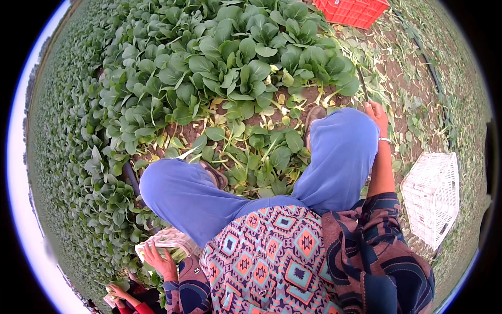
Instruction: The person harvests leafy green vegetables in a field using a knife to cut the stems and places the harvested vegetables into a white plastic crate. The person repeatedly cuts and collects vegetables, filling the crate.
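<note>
My right hand (pixel 377 115), a band on its wrist, is beside my right knee. It grips a thin dark tool, seemingly a knife (pixel 362 82), whose far end reaches the edge of the standing leafy plants. Low on the left, my left hand (pixel 160 262) has its fingers spread at the rim of a pale plastic crate (pixel 172 238) with greens inside. Whether the fingers touch the rim is hard to tell. Between my feet lie loose green leaves (pixel 270 153), some yellowed. Dense leafy greens, resembling bok choy (pixel 235 59), grow in front of me.
A red plastic crate (pixel 353 11) sits at the far right of the plants. To my right is a white slatted crate (pixel 429 196) on leaf-strewn soil. A dark hose (pixel 431 70) runs along the ground. Another person's hands (pixel 119 294) show at lower left.
</note>
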Demonstrator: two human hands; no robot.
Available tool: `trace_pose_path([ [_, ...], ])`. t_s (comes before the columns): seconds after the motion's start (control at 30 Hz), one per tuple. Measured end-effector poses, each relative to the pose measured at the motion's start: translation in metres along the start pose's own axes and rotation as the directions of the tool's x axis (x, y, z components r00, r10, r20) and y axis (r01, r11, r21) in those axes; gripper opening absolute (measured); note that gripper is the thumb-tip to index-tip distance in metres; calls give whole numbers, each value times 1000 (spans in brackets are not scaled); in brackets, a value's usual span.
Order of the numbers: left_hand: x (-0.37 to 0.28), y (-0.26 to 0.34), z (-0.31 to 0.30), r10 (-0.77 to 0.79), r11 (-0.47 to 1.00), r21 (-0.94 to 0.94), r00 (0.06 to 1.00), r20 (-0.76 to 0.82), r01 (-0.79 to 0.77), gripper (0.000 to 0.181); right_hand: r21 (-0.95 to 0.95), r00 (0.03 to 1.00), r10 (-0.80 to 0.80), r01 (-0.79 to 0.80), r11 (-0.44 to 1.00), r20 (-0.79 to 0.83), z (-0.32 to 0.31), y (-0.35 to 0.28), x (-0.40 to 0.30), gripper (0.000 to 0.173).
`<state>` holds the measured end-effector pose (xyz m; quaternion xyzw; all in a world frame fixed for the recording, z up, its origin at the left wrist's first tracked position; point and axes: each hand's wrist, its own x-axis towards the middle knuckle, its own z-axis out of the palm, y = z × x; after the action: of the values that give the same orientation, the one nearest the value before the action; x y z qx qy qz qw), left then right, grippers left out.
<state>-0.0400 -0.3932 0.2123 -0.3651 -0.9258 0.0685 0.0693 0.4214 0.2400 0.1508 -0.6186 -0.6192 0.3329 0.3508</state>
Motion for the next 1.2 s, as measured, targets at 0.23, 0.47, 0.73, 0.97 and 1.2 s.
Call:
trace_pose_path([
  [0.23,232,76,-120,-70,874,-485,984,-165,-19,34,-144,931,-86,146,979,355,40,158,-55,26],
  [0.47,345,337,-146,723,620,-346,684,-97,-704,33,-350,844,271,-107,931,464,104,89,2,35],
  [0.73,381,575,-24,983,133,-593,183,-24,-794,24,-310,888,417,-347,885,195,94,149,-12,38],
  [0.97,298,744,21,942,-334,-680,-220,-252,-653,14,-158,898,426,-407,899,112,114,144,-30,30],
  [1.2,337,780,70,818,1,-705,406,-408,-709,25,-265,897,431,-393,880,101,104,150,5,37],
])
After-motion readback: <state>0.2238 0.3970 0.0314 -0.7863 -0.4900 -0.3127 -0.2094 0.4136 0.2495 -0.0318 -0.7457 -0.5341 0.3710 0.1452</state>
